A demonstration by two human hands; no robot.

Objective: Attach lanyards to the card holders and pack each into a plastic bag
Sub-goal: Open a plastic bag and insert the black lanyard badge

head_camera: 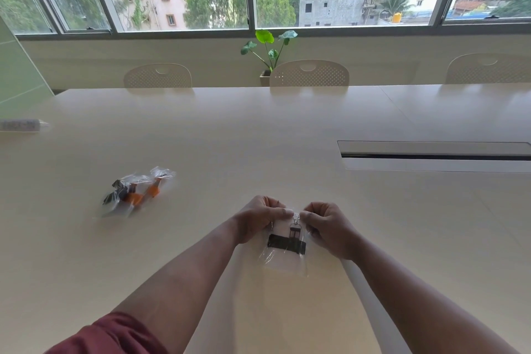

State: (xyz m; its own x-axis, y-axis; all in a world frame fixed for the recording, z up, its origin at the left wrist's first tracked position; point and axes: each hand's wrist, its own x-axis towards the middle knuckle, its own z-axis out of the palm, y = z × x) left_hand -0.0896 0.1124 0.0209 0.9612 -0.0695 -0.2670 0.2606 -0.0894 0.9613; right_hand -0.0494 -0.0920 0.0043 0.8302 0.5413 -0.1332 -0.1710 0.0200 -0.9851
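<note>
Head view — bag [283,261] between both grips

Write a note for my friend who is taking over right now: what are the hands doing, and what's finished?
Left hand and right hand both pinch the top edge of a clear plastic bag just above the table. Inside it: a card holder with a black lanyard clipped on.
Done: packed bags with orange and black lanyards lie to the left.
Left: close this bag and set it with the others. No loose holders in view.
</note>
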